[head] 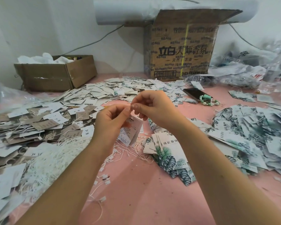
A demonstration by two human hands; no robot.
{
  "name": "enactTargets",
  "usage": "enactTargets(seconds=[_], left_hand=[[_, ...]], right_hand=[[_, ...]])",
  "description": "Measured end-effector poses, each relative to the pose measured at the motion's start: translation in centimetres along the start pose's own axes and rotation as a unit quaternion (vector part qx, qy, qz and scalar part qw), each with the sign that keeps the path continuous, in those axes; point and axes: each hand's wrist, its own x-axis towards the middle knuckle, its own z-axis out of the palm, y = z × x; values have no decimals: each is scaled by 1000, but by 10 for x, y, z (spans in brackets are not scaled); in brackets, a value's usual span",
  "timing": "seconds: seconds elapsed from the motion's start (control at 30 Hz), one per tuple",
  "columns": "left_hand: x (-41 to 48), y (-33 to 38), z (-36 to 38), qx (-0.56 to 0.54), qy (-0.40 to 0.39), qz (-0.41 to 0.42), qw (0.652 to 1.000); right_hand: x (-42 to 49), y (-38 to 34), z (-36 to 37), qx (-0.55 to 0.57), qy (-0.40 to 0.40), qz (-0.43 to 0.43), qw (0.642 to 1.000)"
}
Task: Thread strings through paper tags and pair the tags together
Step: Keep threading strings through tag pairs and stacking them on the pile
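My left hand (111, 118) and my right hand (150, 106) meet fingertip to fingertip above the middle of the pink table (136, 189). Both pinch the end of a thin white string, too fine to follow. A pair of white printed tags (130, 132) hangs below my left hand, which holds it. Loose white strings (50, 159) lie heaped at the left. Leaf-printed tags (167, 153) are stacked just right of my hands.
Heaps of tags cover the left (23, 127), the back (120, 90) and the right (253, 133). A low cardboard box (55, 73) stands back left, a tall one (182, 51) back centre. A phone (195, 94) and a green bead bracelet (208, 101) lie back right, near plastic bags (250, 70).
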Motion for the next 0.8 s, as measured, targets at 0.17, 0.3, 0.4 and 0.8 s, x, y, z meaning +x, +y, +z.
enactTargets(seconds=[0.17,0.3,0.4,0.8], left_hand=[[-1,-2,1,5,0,-1,1000],[-2,-2,2,3,3,0,1000],[-2,-2,2,3,13,2,1000],[-1,-1,0,42,27,2,999]], right_hand=[[0,1,1,8,-1,0,1000],[1,2,3,13,-5,2,1000],[2,4,4,19,-9,1,1000],[3,8,4,37,11,17,999]])
